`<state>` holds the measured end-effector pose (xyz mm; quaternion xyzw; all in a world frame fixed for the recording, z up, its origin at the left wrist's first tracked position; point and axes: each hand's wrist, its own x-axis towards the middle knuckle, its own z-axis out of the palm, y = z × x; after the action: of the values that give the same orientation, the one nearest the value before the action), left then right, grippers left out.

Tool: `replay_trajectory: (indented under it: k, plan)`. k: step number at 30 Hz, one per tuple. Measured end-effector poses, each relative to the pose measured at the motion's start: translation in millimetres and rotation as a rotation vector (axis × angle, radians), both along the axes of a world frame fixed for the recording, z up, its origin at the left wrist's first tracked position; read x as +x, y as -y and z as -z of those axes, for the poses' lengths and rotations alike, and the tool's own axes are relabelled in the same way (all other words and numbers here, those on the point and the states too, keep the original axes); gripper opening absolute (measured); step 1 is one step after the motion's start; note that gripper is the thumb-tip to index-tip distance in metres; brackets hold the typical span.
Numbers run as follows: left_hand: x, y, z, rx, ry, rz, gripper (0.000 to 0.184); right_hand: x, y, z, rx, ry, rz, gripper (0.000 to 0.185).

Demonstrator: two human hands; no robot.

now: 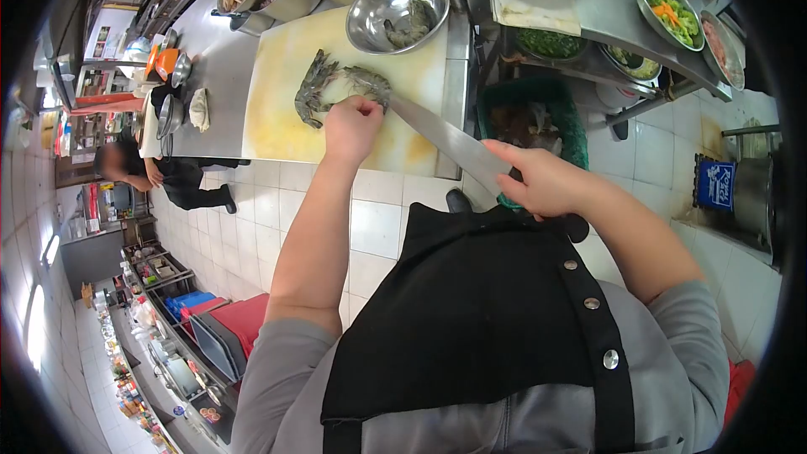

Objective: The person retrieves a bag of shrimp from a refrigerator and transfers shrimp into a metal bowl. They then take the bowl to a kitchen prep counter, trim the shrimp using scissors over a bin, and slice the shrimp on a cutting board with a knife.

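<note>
My right hand (542, 178) is wrapped round the handle of a broad kitchen knife (450, 143). Its blade points up and left, with the tip beside a grey raw shrimp (367, 80) on the yellowed cutting board (273, 76). The closed fingers of my left hand (353, 128) press on that shrimp near the blade tip and hide part of it. Just left of it lie more grey shrimps (315, 88), close together. A steel bowl (361, 23) at the board's far edge has a few shrimps (410, 25) inside.
Steel pots of cut food (290, 2) stand behind the board. Below the counter at right is a green bin (573, 118). Plates of vegetables (670, 13) sit on the right-hand steel table. A person in black (181, 181) stands at the counter's left.
</note>
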<state>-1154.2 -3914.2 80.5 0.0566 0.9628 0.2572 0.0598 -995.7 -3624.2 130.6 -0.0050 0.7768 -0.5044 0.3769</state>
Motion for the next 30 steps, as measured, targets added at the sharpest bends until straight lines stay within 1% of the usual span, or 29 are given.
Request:
replay_trajectory:
  k: [2, 5, 8, 11, 14, 17, 21, 24, 26, 27, 29, 30]
  plan:
    - [-0.9, 0.4, -1.6, 0.007, 0.014, 0.018, 0.020, 0.5, 0.0, -0.6, 0.007, 0.013, -0.007, 0.063]
    - [1.9, -2.0, -2.6, 0.011, 0.008, 0.016, 0.020, -7.5, 9.9, 20.0, -0.014, -0.084, 0.004, 0.063]
    - [4.0, -4.6, -0.6, 0.027, -0.006, -0.014, 0.020, -5.9, 13.4, 8.5, -0.053, -0.035, 0.047, 0.064]
    - [8.0, 1.0, 1.7, 0.019, -0.025, -0.018, 0.021, -9.5, 9.3, 7.7, -0.016, -0.013, 0.017, 0.064]
    - [10.1, -3.1, -2.9, -0.027, -0.009, -0.017, 0.022, -7.2, 12.1, 18.2, -0.021, -0.094, 0.012, 0.062]
    - [9.1, -3.8, -5.0, -0.046, -0.004, -0.025, 0.023, 3.8, 7.2, 0.0, -0.017, -0.003, -0.004, 0.062]
    - [7.5, -0.7, -2.2, 0.000, 0.006, -0.017, 0.021, 15.4, 3.8, -0.8, 0.005, 0.017, -0.012, 0.061]
    - [3.6, 3.9, -4.2, 0.031, 0.032, 0.018, 0.026, 14.4, 4.9, -3.3, 0.021, 0.016, -0.019, 0.060]
    - [-3.8, 0.8, -14.6, 0.044, 0.183, -0.051, 0.028, 12.1, 3.9, -10.5, 0.053, 0.039, -0.039, 0.059]
    - [-7.1, -3.5, -20.4, 0.050, 0.259, -0.084, 0.030, 13.7, 3.7, -3.0, 0.088, -0.071, -0.053, 0.059]
    - [-13.0, -15.4, -20.4, -0.132, 0.141, -0.032, 0.032, 18.6, 6.1, 18.5, 0.155, -0.287, -0.085, 0.059]
    - [-15.8, -18.4, -20.6, -0.222, 0.080, -0.010, 0.034, 20.1, 7.8, 17.3, 0.180, -0.300, -0.097, 0.059]
